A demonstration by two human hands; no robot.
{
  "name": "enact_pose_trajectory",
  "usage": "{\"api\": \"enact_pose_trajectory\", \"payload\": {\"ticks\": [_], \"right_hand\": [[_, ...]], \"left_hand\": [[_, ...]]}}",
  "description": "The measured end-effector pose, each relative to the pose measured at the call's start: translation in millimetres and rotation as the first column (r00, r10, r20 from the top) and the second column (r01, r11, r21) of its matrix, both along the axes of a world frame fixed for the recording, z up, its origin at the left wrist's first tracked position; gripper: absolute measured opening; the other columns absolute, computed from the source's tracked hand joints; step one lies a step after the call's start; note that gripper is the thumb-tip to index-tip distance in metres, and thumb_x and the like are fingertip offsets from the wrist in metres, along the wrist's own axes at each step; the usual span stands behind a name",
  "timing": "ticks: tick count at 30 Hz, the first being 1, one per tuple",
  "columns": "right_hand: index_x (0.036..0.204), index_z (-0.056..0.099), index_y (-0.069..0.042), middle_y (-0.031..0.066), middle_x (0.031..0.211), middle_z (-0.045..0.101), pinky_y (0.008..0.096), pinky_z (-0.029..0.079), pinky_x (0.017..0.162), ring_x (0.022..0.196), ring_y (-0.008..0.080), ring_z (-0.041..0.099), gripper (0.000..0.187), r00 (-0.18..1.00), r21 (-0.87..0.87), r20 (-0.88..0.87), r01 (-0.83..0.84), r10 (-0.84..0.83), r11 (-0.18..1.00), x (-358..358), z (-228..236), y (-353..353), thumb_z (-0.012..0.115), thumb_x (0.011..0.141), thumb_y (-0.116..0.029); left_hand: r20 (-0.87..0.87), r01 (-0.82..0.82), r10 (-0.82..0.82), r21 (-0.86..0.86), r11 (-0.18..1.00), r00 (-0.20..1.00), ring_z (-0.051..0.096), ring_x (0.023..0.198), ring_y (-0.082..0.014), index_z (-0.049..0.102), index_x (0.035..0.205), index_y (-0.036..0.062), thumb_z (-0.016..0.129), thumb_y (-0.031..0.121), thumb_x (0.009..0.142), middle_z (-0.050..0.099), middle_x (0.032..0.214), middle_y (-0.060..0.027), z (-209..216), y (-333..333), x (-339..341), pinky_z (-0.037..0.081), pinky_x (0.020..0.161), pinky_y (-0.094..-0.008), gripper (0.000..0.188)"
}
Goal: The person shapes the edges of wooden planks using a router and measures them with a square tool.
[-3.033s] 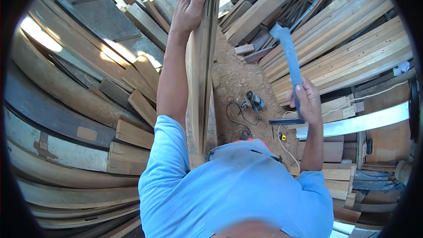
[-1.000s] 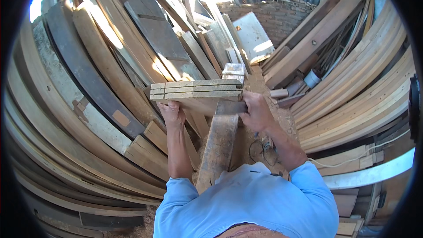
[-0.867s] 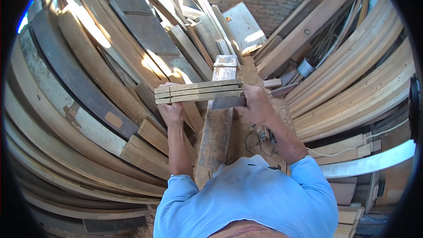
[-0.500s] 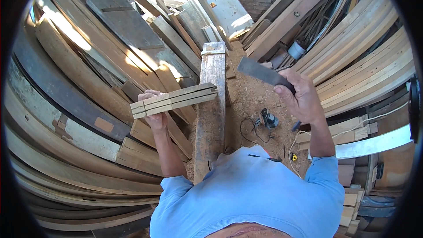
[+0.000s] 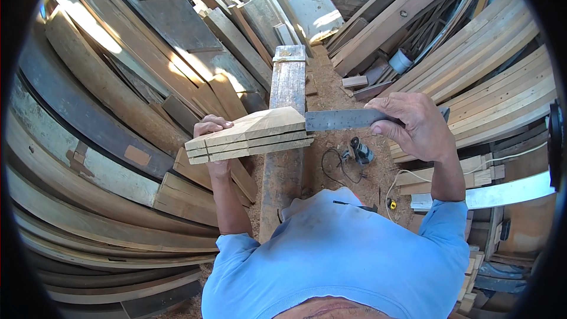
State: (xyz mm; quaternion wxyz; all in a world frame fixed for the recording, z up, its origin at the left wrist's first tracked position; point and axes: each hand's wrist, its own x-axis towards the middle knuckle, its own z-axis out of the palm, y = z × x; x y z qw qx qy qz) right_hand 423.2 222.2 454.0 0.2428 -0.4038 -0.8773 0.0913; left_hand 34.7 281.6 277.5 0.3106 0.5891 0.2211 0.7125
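Note:
In my left hand (image 5: 214, 127) is a stack of short, pale wooden boards (image 5: 248, 130), gripped by its left end with the fingers curled over it. Dark gaps run along the stack's near side, and the top face slants up toward the right. My right hand (image 5: 410, 124) is closed around a flat grey steel square (image 5: 339, 119) with marks along its blade. The blade's left tip meets or nearly meets the right end of the boards; actual contact I cannot tell. Fingers cover the middle of the square, and a dark part shows beyond my hand.
A long, narrow wooden bench (image 5: 289, 85) runs away under the boards. A corded power tool (image 5: 359, 152) and a small yellow-black item (image 5: 391, 204) lie on the shavings-covered floor. Planks (image 5: 106, 212) lean thickly on the left, with stacked timber (image 5: 502, 88) on the right.
The board stack has tilted so its top face shows. My right hand has moved right and slightly down, and the square has turned level, its tip now at the boards' right end.

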Motion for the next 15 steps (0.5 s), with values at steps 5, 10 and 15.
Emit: {"api": "enact_pose_trajectory", "payload": {"ticks": [5,10,15], "right_hand": [[0.11,0.072,-0.001,0.0119,0.078,0.066,0.0404,0.049,0.06,0.066,0.0287,0.064,0.036,1.0,0.012,0.01,0.021,-0.021,1.0,1.8,0.5,-6.9,0.078,0.087,-0.028],[0.11,0.073,-0.002,0.0118,0.078,0.066,0.0403,0.049,0.06,0.066,0.0298,0.064,0.034,0.999,0.04,0.037,0.029,-0.031,0.999,5.0,0.6,-9.2,0.078,0.087,-0.026],[0.109,0.073,-0.004,0.0117,0.081,0.068,0.0414,0.051,0.063,0.072,0.031,0.067,0.031,0.995,0.008,0.09,0.045,-0.046,0.999,6.4,5.5,-9.2,0.077,0.087,-0.026]], "left_hand": [[-0.001,0.002,-0.002,-0.006,1.0,1.0,0.059,0.097,-0.0208,0.055,0.107,0.0074,0.082,0.068,0.075,0.062,0.098,-0.0101,-0.7,0.2,0.0,0.052,0.087,-0.0367,0.073],[0.006,0.044,-0.044,0.007,0.999,0.999,0.062,0.099,-0.0234,0.058,0.108,0.0065,0.085,0.065,0.073,0.062,0.1,-0.0111,-0.1,3.2,-0.4,0.052,0.088,-0.0374,0.073],[-0.005,0.046,-0.046,-0.003,0.999,0.999,0.062,0.1,-0.0236,0.057,0.107,0.0072,0.085,0.065,0.073,0.061,0.1,-0.0106,2.8,2.7,3.0,0.051,0.088,-0.0379,0.072]]}}
